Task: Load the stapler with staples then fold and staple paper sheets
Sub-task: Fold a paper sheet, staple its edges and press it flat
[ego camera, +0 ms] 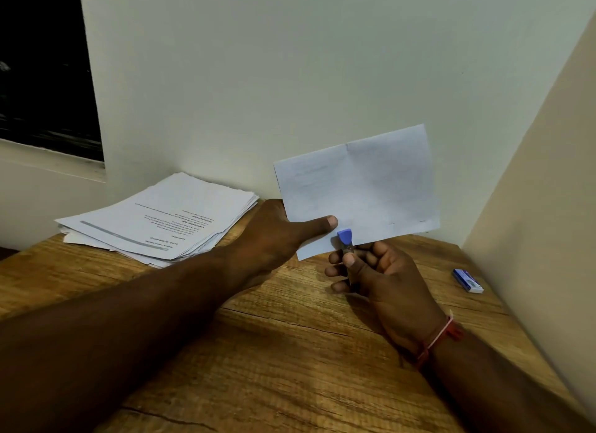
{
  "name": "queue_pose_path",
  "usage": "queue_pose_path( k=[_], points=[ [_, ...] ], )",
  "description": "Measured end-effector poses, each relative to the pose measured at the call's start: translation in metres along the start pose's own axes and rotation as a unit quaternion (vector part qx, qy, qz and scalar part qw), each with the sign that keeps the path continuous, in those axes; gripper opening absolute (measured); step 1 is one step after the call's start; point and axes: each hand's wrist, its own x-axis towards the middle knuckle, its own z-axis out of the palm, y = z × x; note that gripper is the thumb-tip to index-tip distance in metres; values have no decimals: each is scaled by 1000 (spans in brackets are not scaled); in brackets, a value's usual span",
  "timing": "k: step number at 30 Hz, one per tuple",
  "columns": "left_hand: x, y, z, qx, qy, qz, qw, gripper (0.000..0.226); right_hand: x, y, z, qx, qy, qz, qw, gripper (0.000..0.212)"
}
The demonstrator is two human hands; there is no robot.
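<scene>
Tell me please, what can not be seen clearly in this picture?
- Stapler, head view: the right hand wraps the body, so only the blue tip shows; whether it is pressed cannot be told.
- Folded paper: its lower edge hides any staple; the left hand covers one corner.
- Paper stack: print too small and upside down.
- Staple box: label too small.

Single head view, worn by the person, looking forward and down over the wooden surface into a wall corner, close to both forearms
</scene>
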Motion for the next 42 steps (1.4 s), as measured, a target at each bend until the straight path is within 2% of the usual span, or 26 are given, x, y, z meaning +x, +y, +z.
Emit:
queue_pose_path(
  k=[8, 17, 20, 23, 28, 38, 42],
  points=[
    [-2, 5, 1, 16, -4, 9, 1000, 36, 0, -2, 0, 1, 5, -2, 1000, 22],
    [-4, 6, 2, 1, 2, 18, 1000, 49, -1, -6, 2, 1, 12, 1, 1000, 21],
    [-11, 8, 7, -49, -29, 20, 998, 44, -1, -7, 3, -4, 21, 0, 1000, 20],
    [-17, 6, 12, -45, -52, 41, 997, 49, -1, -7, 3, -19, 33, -1, 999, 17],
    [-15, 0, 16, -62, -31, 34, 997, 60, -2, -8, 7, -47, 40, -3, 998, 13],
    [-14, 1, 26, -77, 5, 45, 996, 57, -3, -9, 17, -57, 86, -18, 994, 10],
    [-15, 2, 24, -73, -1, 31, 997, 53, -4, -10, 16, -48, 72, -11, 996, 12]
  ],
)
